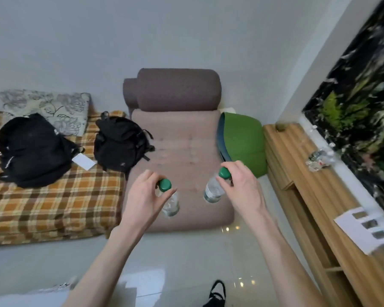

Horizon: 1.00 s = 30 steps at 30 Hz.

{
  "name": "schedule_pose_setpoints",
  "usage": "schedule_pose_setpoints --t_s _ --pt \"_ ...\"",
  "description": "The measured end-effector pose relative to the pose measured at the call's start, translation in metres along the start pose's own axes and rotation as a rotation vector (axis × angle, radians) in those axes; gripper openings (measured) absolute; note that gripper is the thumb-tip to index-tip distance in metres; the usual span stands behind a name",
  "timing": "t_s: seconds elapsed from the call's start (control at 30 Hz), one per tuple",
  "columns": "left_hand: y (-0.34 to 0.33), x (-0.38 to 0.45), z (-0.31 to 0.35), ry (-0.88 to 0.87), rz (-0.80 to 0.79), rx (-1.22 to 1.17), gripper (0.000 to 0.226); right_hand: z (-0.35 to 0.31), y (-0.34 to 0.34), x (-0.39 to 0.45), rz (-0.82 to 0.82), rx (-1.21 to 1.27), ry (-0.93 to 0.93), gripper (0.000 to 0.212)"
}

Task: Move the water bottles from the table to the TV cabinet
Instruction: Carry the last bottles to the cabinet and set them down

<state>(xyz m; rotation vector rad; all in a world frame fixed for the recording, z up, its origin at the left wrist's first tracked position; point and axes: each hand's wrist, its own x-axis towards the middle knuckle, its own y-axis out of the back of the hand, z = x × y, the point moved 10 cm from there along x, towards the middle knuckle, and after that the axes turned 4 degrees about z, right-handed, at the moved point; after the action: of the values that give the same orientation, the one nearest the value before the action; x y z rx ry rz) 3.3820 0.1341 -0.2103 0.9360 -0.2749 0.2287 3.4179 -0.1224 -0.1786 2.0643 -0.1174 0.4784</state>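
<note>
I hold two clear water bottles with green caps out in front of me, above a mauve floor lounger. My left hand grips the neck of the left bottle just under its cap. My right hand pinches the right bottle by its cap, and the bottle hangs down tilted. The wooden TV cabinet runs along the right wall. Other clear bottles stand on its top near the screen.
A dark screen hangs above the cabinet. A sheet of paper lies on the cabinet top. A green cushion leans between lounger and cabinet. Two black backpacks rest on a plaid mattress at left.
</note>
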Motion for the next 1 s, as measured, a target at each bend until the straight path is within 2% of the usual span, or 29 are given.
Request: schedule_pose_setpoints --t_s 0.43,0.77,1.0 --pt "-0.196 0.101 0.221 -0.214 -0.158 -0.19 0.029 0.252 0.134 0.006 0.095 -0.077 -0.284 0.034" --pt "-0.32 0.19 0.343 -0.381 -0.293 -0.263 0.033 0.379 0.188 0.03 0.139 -0.163 -0.533 0.029" --pt "-0.412 0.257 0.403 -0.473 -0.415 -0.315 0.038 0.455 0.197 0.071 0.181 -0.175 -0.669 0.031"
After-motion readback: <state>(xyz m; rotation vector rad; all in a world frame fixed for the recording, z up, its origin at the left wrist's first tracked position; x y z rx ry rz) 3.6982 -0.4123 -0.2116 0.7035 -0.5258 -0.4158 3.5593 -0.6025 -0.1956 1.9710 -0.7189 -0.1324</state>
